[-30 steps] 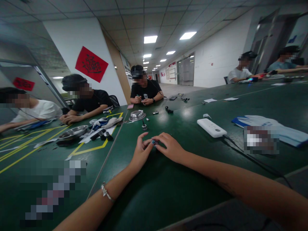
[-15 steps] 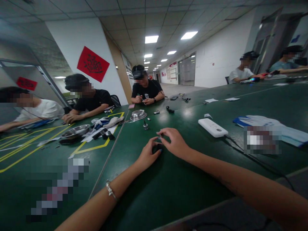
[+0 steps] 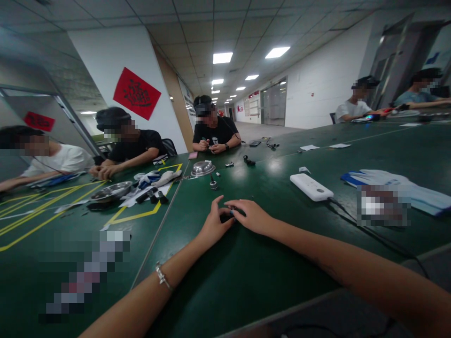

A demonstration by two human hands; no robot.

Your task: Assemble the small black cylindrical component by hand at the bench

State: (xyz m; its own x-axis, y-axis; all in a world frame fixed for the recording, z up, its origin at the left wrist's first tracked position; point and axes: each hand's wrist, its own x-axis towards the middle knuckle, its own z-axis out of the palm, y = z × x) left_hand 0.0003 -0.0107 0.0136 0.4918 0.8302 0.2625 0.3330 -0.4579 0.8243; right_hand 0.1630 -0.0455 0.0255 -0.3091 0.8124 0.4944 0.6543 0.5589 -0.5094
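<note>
Both my hands meet on the green table [image 3: 246, 277] in front of me. My left hand [image 3: 213, 224] pinches a small dark part [image 3: 226, 218] with thumb and fingers; a bracelet is on its wrist. My right hand [image 3: 251, 215] lies against it from the right, its fingers curled over the same dark part. Most of the part is hidden between the fingers, so I cannot make out what it is.
A white power bank [image 3: 310, 187] with a black cable lies to the right, and white-and-blue gloves [image 3: 387, 180] beyond it. A steel bowl [image 3: 202, 168] and small metal parts [image 3: 213, 183] sit further ahead. Several other people sit around the table, left, ahead and far right.
My right hand had lifted its fingertips above the part half a second ago; it has come down and closed onto it beside my left hand. The camera view barely shifted.
</note>
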